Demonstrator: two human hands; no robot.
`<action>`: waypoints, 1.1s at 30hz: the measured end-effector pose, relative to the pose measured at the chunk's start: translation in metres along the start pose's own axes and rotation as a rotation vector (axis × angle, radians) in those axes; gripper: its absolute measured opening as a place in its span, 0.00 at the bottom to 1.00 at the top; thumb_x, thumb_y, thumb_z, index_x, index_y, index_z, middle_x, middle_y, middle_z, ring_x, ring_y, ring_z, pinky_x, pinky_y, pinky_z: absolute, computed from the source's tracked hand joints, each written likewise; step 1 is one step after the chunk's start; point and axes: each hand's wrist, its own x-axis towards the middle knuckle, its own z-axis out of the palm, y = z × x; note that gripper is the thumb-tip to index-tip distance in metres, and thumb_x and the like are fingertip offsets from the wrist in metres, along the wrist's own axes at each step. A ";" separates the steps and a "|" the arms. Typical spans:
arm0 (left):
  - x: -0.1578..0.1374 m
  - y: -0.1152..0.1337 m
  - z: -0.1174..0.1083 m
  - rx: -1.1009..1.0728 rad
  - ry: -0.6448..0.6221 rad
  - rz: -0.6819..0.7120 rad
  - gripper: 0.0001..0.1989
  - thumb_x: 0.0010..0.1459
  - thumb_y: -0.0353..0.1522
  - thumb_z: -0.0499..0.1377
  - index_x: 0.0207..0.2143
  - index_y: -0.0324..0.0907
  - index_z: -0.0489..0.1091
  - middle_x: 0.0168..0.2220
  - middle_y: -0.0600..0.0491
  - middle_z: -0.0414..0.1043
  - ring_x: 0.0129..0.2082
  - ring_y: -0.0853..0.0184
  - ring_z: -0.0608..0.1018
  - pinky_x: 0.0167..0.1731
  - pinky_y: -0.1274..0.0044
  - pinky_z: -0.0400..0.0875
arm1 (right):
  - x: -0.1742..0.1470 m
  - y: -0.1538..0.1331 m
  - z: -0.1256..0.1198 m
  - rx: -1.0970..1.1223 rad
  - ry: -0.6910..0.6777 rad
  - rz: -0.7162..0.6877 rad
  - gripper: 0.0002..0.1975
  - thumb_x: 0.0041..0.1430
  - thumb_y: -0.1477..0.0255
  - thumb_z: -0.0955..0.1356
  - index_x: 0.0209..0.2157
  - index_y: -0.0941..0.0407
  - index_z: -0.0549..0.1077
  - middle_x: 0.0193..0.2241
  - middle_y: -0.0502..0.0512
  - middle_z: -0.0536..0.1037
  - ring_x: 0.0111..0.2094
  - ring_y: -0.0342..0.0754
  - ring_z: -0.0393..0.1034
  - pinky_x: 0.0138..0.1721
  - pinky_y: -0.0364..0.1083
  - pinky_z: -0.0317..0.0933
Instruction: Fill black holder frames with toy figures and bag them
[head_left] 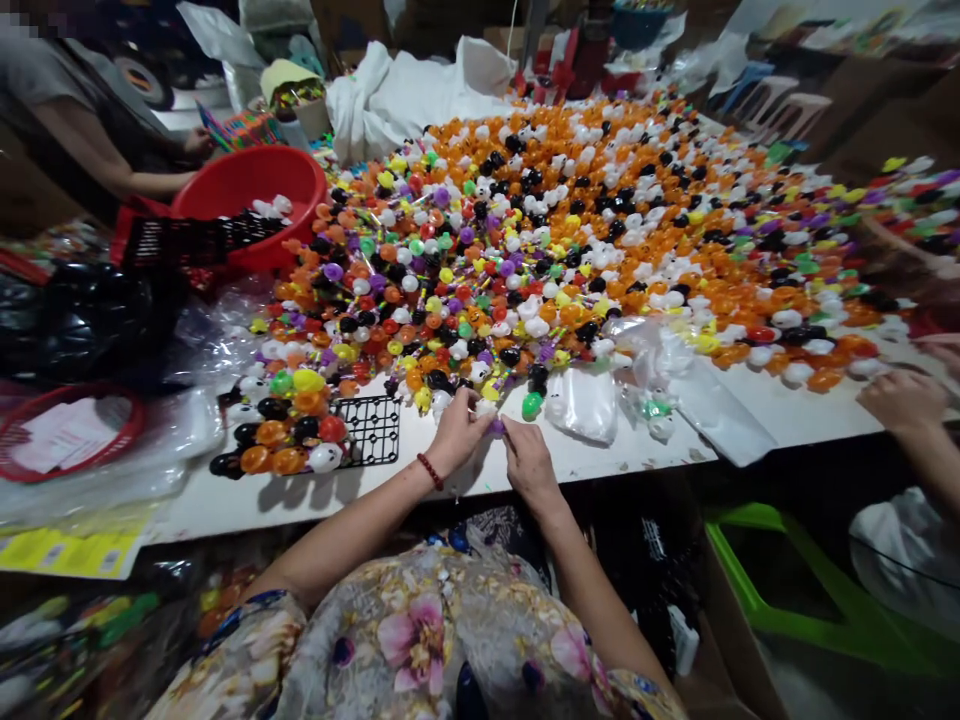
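Observation:
Close to the table's front edge, my left hand (454,436) and my right hand (531,462) meet with their fingertips pinched together. Between them is a small plastic toy, with a whitish part by my left fingers and a purple part (496,427) by my right; its exact kind is too small to make out. Left of my hands lies a black plastic grid (375,430), its left part covered by toy figures (289,432) in black, orange, red, yellow and white. A green-and-black toy (532,403) lies just beyond my right hand.
A large heap of colourful small toys (570,230) covers the table. Clear plastic bags (585,402) lie to the right. A red tub (255,185) and red basket (135,425) are left. A co-worker's arm (97,165) and another person's hand (904,398) flank the table.

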 end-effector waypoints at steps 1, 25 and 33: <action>-0.009 -0.006 -0.004 -0.116 -0.014 -0.041 0.13 0.55 0.34 0.61 0.41 0.42 0.62 0.31 0.56 0.68 0.27 0.70 0.71 0.30 0.77 0.68 | 0.001 0.000 0.001 -0.004 0.002 -0.006 0.23 0.65 0.76 0.57 0.59 0.55 0.68 0.45 0.63 0.78 0.44 0.56 0.71 0.49 0.59 0.66; -0.085 -0.035 -0.195 0.878 0.375 0.497 0.19 0.68 0.33 0.46 0.58 0.37 0.63 0.51 0.41 0.73 0.52 0.58 0.73 0.54 0.62 0.70 | 0.114 -0.131 0.099 0.831 -0.425 0.296 0.15 0.60 0.57 0.65 0.37 0.55 0.72 0.30 0.50 0.74 0.31 0.46 0.68 0.37 0.46 0.64; -0.086 -0.044 -0.194 0.914 0.300 0.492 0.19 0.68 0.33 0.45 0.55 0.36 0.66 0.48 0.42 0.75 0.49 0.59 0.74 0.55 0.62 0.68 | 0.131 -0.141 0.123 0.548 -0.599 -0.125 0.03 0.58 0.76 0.66 0.31 0.55 0.72 0.32 0.53 0.74 0.37 0.48 0.69 0.44 0.47 0.64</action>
